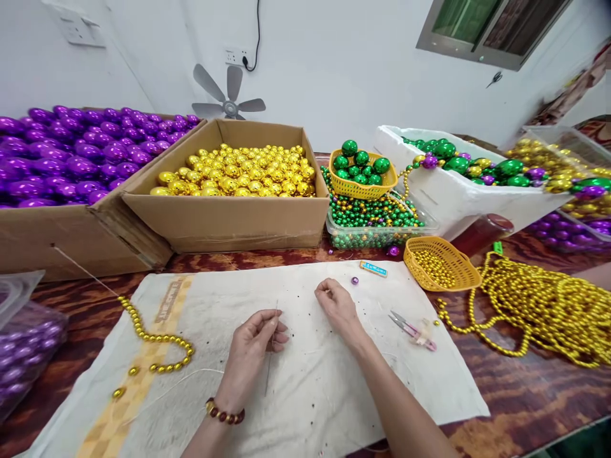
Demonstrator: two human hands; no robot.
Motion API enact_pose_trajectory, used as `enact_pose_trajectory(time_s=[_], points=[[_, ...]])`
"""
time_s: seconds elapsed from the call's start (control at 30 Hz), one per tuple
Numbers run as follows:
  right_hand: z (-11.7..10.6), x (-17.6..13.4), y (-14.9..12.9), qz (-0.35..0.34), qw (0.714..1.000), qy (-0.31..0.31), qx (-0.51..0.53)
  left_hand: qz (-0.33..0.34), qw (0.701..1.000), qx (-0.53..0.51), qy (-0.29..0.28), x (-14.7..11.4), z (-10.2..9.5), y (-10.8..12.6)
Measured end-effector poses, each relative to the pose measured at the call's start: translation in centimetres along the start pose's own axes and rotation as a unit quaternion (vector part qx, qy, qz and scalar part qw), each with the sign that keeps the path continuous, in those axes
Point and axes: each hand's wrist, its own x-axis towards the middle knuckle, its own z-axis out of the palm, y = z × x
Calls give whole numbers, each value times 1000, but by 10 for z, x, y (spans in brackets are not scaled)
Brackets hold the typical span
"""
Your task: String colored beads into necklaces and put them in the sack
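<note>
The left hand (256, 337) was clamped on a needle (268, 376) over the cloth (296, 375); the right hand (338, 308) had its fingertips together, whether on anything I could not tell. Bare cloth lay between them. Gold beads (137, 321) curved near the cloth's left edge, scissors (409, 327) near its right. Boxes (229, 222) lined the bench's (544, 394) far side before a white wall (324, 63). The packet's (373, 269) lettering was too small to read.

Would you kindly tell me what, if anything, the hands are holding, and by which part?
The left hand pinches a thin needle nearer its upper end. Whether the right hand holds anything cannot be told.
</note>
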Motion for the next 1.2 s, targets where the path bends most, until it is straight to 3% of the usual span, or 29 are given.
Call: enact_pose_trajectory(time_s=[0.1,0.2,0.27,0.47,0.73,1.2], points=[[-21,-23,-9,-70,992,-49,94,28,998,0,-54,-14,17,18],[-42,-48,-21,-115,962,-83,233,1,993,-39,-116,-30,34,34],[-52,-62,-25,-116,938,-105,310,-24,988,-61,-138,-39,42,40],[-59,-79,-22,-73,900,-127,411,-42,984,-62,-161,-51,50,41],[-61,-86,-16,-43,871,-123,473,-45,980,-59,-186,-59,55,33],[-61,-93,-19,-43,869,-119,478,-9,978,-31,-206,-57,50,20]])
